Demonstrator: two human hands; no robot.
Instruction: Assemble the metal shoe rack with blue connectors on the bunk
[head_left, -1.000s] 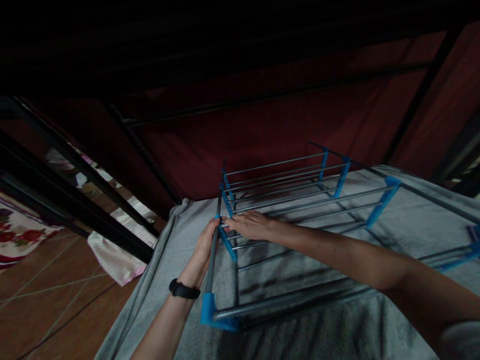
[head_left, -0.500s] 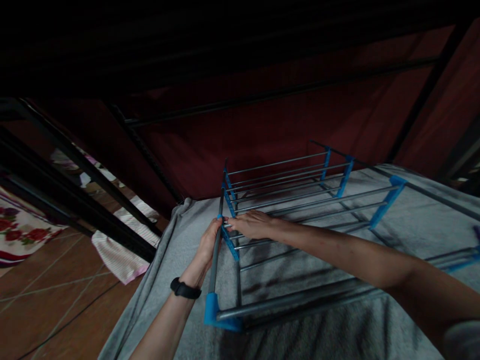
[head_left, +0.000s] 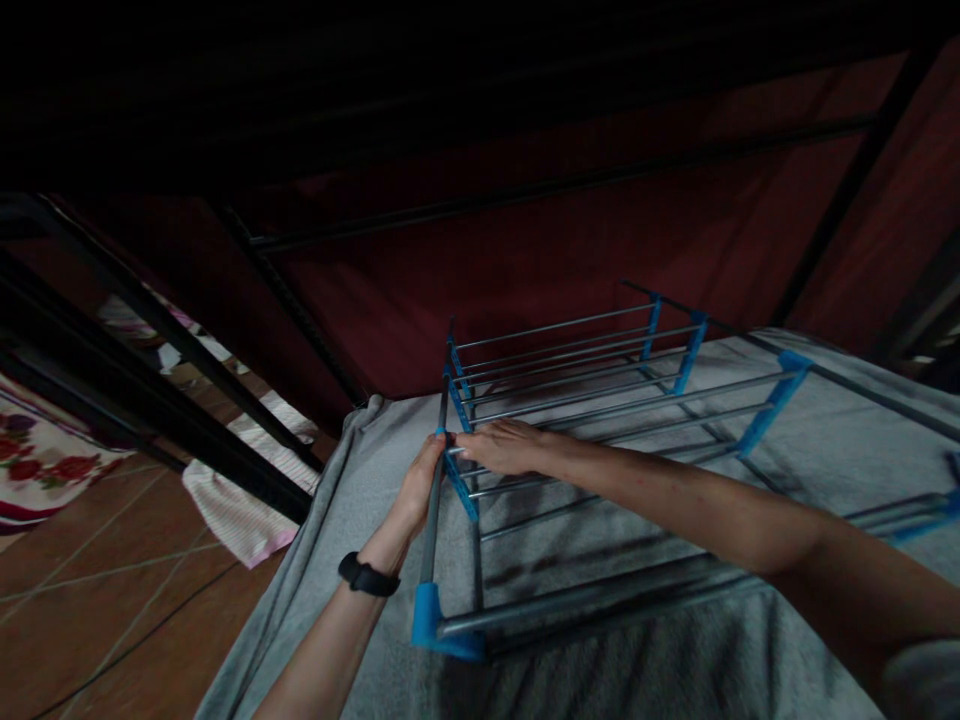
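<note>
A rack of grey metal tubes [head_left: 585,595] with blue plastic connectors [head_left: 459,485] lies on a grey blanket [head_left: 352,600]. At its left side, my left hand [head_left: 420,480] is closed around the side tube beside a blue connector. My right hand [head_left: 502,446] reaches across from the right, its fingers closed on the end of a thin cross tube [head_left: 705,390] where it meets that connector. The fingertips of both hands nearly meet there, and part of the joint is hidden behind them. A blue corner piece [head_left: 439,625] sits nearest to me.
Black metal bars [head_left: 150,390] stand at the left, with a dark red panel [head_left: 525,270] behind the rack. Beyond the blanket's left edge are a striped cloth [head_left: 240,510], a floral fabric [head_left: 45,455] and a cable on the tiled floor [head_left: 112,600].
Both hands stay at the same joint with almost no movement. The near blue corner has shifted very slightly to the right.
</note>
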